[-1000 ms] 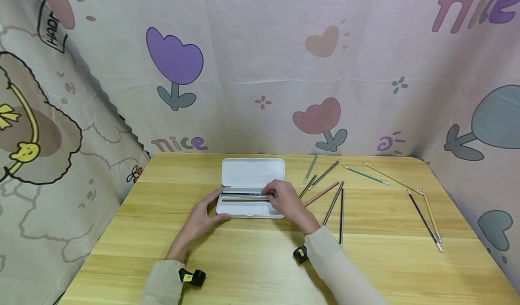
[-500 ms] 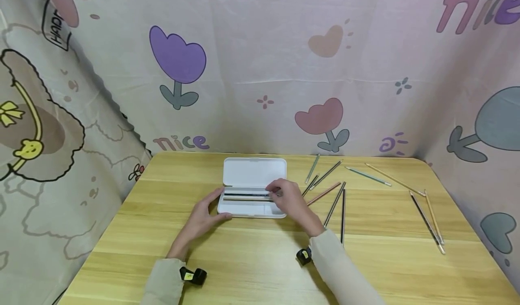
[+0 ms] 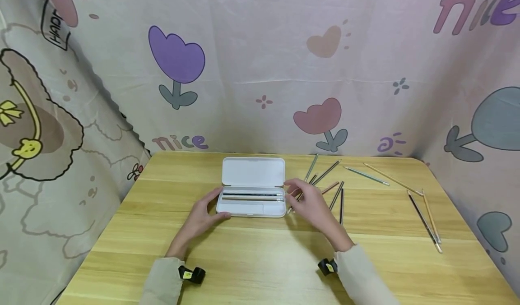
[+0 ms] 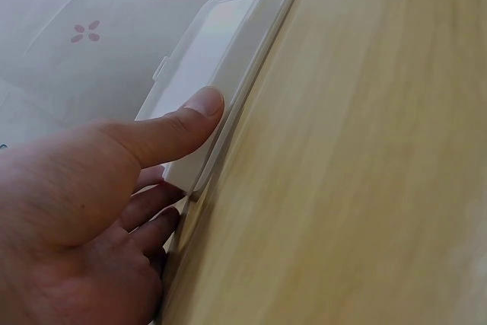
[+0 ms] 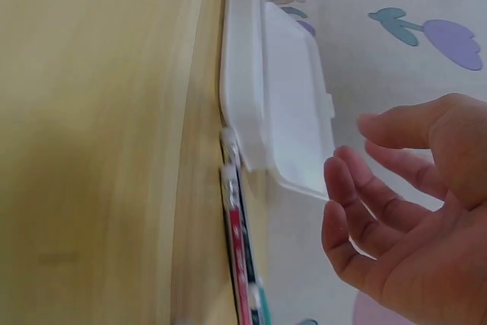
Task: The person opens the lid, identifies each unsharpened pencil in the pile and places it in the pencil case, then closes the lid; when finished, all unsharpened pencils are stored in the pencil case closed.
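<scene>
A white pencil case [image 3: 239, 209] lies on the table with its lid [image 3: 253, 172] folded back. Inside, several pencils [image 3: 248, 195] lie lengthwise in the rear part. My left hand [image 3: 201, 217] holds the case's left end; its thumb [image 4: 202, 104] presses the front wall in the left wrist view, while the other fingers go round the end. Just off the right end is my right hand [image 3: 310, 205], fingers loosely bent and nothing between them, as the right wrist view also shows. Below that hand, pencils [image 5: 240, 249] with white erasers lie beside the case.
Dark pencils [image 3: 342, 203], a reddish pencil [image 3: 330, 187] and a green one [image 3: 312, 166] are scattered right of the case. Farther right lie a grey-green pencil [image 3: 367, 176], yellow pencils [image 3: 392, 177] and a black one [image 3: 424, 221]. A patterned cloth [image 3: 243, 70] hangs behind the wooden table [image 3: 252, 260].
My right hand has let go of a dark pencil inside the case and moved right, out past the case's right end. The left hand has stayed at the left end.
</scene>
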The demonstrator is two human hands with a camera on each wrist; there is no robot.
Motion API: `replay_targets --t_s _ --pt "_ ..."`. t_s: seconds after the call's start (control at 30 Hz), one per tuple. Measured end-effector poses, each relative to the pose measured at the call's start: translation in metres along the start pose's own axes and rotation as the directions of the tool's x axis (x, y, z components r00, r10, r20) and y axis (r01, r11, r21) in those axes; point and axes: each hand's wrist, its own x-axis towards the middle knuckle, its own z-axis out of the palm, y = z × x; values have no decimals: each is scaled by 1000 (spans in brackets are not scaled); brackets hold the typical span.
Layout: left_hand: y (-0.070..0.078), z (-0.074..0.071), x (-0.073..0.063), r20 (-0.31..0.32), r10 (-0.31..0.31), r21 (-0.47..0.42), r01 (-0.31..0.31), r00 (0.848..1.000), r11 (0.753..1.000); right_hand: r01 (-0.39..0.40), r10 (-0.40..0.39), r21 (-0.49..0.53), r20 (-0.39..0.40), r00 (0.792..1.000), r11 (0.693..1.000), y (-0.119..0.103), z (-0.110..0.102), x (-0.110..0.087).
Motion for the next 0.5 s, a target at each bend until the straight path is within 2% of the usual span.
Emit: replay_targets --t_s 0.1,0.27,0.5 --pt "1 -1 0 10 -11 -8 11 1000 1000 -5 4 -19 -25 1000 1000 2 -11 -11" --pt "1 -2 0 18 -28 -16 28 999 999 -76 71 -79 -63 995 994 10 -32 -29" --pt "-1 -1 1 15 -21 -15 22 1000 1000 -182 156 -220 -131 979 958 24 -58 -47"
